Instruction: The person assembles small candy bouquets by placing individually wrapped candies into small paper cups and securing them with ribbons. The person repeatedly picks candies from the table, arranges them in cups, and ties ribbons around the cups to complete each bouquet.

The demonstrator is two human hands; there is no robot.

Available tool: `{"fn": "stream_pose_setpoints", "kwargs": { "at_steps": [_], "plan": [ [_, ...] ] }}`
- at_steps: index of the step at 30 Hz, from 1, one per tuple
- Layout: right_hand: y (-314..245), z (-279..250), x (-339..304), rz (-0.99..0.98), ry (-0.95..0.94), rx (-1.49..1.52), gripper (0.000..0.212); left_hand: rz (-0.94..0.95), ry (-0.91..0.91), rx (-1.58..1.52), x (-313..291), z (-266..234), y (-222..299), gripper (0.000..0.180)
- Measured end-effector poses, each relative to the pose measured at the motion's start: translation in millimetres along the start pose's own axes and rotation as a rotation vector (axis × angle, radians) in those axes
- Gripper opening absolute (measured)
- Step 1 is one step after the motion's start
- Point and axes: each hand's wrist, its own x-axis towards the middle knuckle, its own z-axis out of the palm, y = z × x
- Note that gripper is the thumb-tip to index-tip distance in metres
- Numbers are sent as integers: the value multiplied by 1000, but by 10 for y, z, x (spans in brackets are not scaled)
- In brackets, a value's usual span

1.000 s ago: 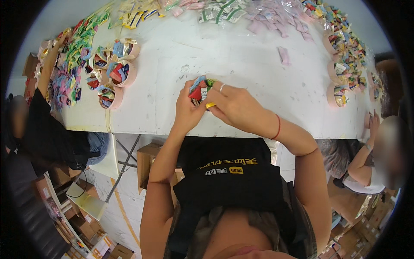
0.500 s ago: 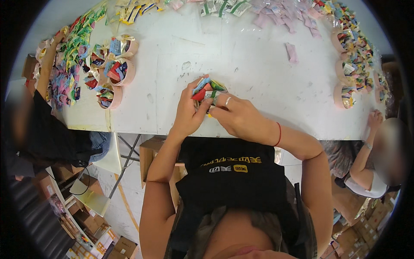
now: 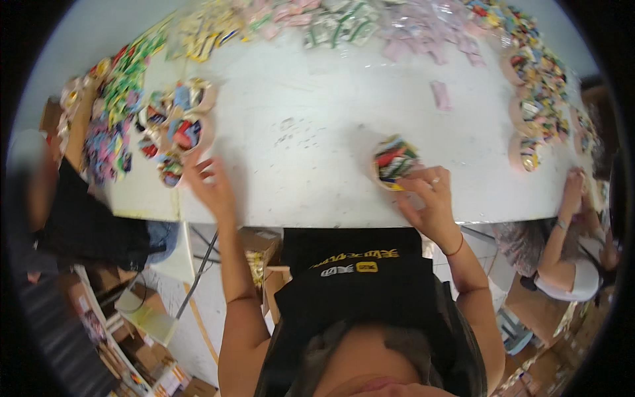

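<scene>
My right hand (image 3: 428, 198) grips the near rim of a small pink cup (image 3: 395, 161) packed with colourful sachets, standing on the white table (image 3: 311, 132) just ahead of me. My left hand (image 3: 210, 186) is stretched out to the left with fingers spread and nothing in it, right beside a cluster of filled pink cups (image 3: 173, 132) near the table's left edge.
Heaps of colourful sachets (image 3: 344, 20) run along the far edge and down the left side (image 3: 109, 112). More filled cups (image 3: 529, 126) stand at the right, where another person (image 3: 569, 245) sits. Boxes lie on the floor at lower left.
Both hands held the filled cup together before. My left hand has let go and swung out left toward the cup cluster; the cup now stands on the table under my right hand.
</scene>
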Motion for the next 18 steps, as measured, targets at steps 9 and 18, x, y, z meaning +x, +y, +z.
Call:
{"fn": "stream_pose_setpoints", "kwargs": {
  "at_steps": [9,18],
  "plan": [
    [910,-574,-122,228,405,-295,48,192,-147,335,286,41,-136,29],
    [1421,-37,681,172,205,-151,34,400,-319,72,-433,296,1135,63]
  ]
}}
